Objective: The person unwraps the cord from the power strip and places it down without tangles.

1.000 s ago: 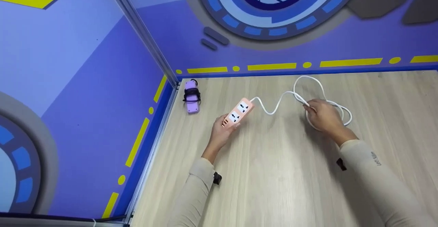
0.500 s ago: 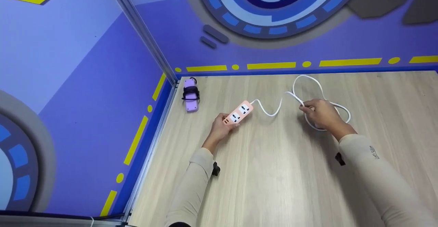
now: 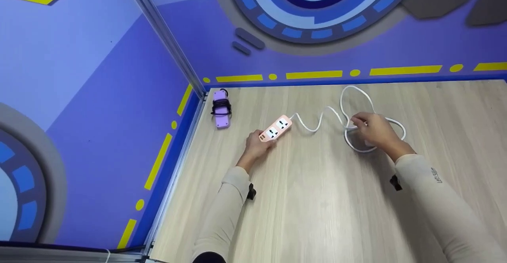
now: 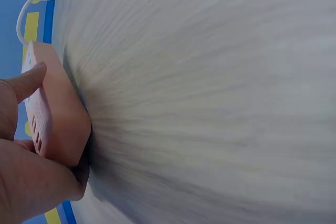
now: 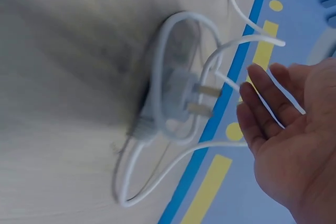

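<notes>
A pink power strip (image 3: 276, 128) with white socket faces and USB ports is gripped at its near end by my left hand (image 3: 256, 146). In the left wrist view the thumb lies over the top face of the strip and the other fingers go under it, close over the table. A white cord (image 3: 314, 130) runs from the strip's far end into loose loops on the right. Over these loops hovers my right hand (image 3: 378, 131), its fingers loosely bent with no cord between them. The white plug (image 5: 176, 93), pins showing, lies among the loops below that hand.
A purple power strip (image 3: 222, 121) wrapped in black cord lies at the table's back left corner. Blue-purple wall panels (image 3: 190, 33) with yellow marks border the wood-grain table (image 3: 309, 199) at the back and left.
My right hand has let go of the cord, which has dropped into the loops. The left hand still holds the pink power strip in nearly the same place.
</notes>
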`<state>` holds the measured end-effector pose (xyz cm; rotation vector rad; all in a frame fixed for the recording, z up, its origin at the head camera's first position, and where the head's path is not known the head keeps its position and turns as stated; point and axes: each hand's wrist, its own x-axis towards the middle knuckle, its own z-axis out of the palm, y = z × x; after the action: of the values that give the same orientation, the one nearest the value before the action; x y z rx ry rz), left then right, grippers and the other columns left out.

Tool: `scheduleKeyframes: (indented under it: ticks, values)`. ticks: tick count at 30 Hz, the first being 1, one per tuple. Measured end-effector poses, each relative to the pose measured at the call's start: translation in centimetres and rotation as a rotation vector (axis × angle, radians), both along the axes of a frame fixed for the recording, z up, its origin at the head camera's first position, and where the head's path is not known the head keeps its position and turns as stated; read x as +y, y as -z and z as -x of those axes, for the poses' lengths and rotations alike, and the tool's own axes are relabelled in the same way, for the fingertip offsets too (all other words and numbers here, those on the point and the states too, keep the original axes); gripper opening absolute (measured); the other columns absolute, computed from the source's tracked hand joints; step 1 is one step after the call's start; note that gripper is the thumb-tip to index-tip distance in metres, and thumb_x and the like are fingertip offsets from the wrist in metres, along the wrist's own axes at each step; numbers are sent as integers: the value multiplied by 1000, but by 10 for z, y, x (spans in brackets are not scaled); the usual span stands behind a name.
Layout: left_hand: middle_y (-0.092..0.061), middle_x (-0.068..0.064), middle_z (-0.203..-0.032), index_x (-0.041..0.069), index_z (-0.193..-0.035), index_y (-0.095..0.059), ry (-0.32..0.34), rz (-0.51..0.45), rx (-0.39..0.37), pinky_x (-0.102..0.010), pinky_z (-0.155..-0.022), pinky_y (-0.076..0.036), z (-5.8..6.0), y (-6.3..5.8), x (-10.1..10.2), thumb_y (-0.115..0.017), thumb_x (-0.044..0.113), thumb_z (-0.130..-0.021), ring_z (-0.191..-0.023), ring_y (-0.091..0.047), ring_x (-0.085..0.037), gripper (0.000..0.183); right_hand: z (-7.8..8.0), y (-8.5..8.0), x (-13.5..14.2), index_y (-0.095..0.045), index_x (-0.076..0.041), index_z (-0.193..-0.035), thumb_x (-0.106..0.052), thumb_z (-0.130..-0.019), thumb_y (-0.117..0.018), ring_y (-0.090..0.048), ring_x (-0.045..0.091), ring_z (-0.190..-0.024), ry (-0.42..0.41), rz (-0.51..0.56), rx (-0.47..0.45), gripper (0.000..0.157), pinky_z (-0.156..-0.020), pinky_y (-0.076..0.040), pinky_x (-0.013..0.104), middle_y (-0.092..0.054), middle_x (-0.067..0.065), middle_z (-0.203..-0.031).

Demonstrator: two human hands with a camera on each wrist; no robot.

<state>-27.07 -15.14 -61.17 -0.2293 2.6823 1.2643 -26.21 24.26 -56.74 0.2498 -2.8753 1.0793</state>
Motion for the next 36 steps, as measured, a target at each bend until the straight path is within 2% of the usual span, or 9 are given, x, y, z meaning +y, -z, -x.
scheduleKeyframes:
  ticks: [9,12,17,19,23,28,31,33,36]
  values:
    - [-57,-9,-121,11,-129,-62,-69,107,14,-42,-100,-38,3,-2,0,-76,38,-84,-114,-48,-25,54,-12,5,33,-69,-3,-112,-29,-104,-47,-65,27,-88,115,69,99,35,-69,-44,21,-74,19,-101]
    - [-57,-9,-122,13,-130,-62,-95,188,15,-45,-102,-35,2,-5,3,-75,42,-84,-117,-48,-27,56,-17,9,44,-68,-2,-114,-32,-105,-44,-62,26,-86,143,73,81,39,-64,-42,19,-73,20,-102]
    - [-52,-10,-134,14,-137,-55,-165,321,93,-48,-105,-34,-4,-13,31,-78,46,-80,-126,-44,-30,70,-25,15,56,-65,-2,-116,-36,-106,-39,-61,28,-86,166,58,9,45,-58,-45,23,-71,22,-107]
    - [-50,-9,-139,15,-138,-54,-147,340,156,-50,-106,-32,-10,-16,50,-79,45,-79,-128,-43,-31,71,-27,17,59,-65,0,-115,-34,-107,-39,-62,29,-87,162,49,5,43,-58,-46,23,-71,23,-108]
    - [-56,-9,-133,14,-131,-59,52,262,248,-49,-105,-36,-26,-21,92,-79,36,-81,-125,-49,-31,58,-28,19,61,-66,2,-113,-24,-106,-40,-63,30,-86,154,22,22,37,-61,-44,25,-72,24,-106]
    - [-65,-9,-126,9,-133,-59,509,89,173,-30,-103,-44,-46,-24,137,-69,35,-92,-118,-59,-22,49,-27,21,60,-67,3,-113,-17,-104,-43,-60,28,-84,143,2,8,31,-65,-41,28,-72,23,-105]
    - [-64,-7,-133,10,-138,-56,754,85,122,-23,-105,-43,-55,-23,161,-61,40,-97,-125,-59,-17,51,-27,22,60,-67,2,-114,-13,-103,-45,-58,28,-82,134,-8,-23,29,-63,-41,29,-71,22,-104]
    - [-61,-4,-138,12,-140,-54,864,109,110,-19,-108,-40,-60,-20,177,-55,43,-99,-130,-55,-13,51,-28,24,59,-67,2,-115,-12,-102,-46,-58,29,-83,130,-18,-41,28,-64,-42,30,-70,22,-104]
    - [-58,1,-141,14,-142,-51,941,122,72,-16,-109,-37,-67,-14,197,-49,47,-101,-133,-52,-7,52,-29,28,56,-67,3,-115,-11,-101,-47,-59,31,-88,127,-16,-63,29,-70,-42,34,-70,22,-105]
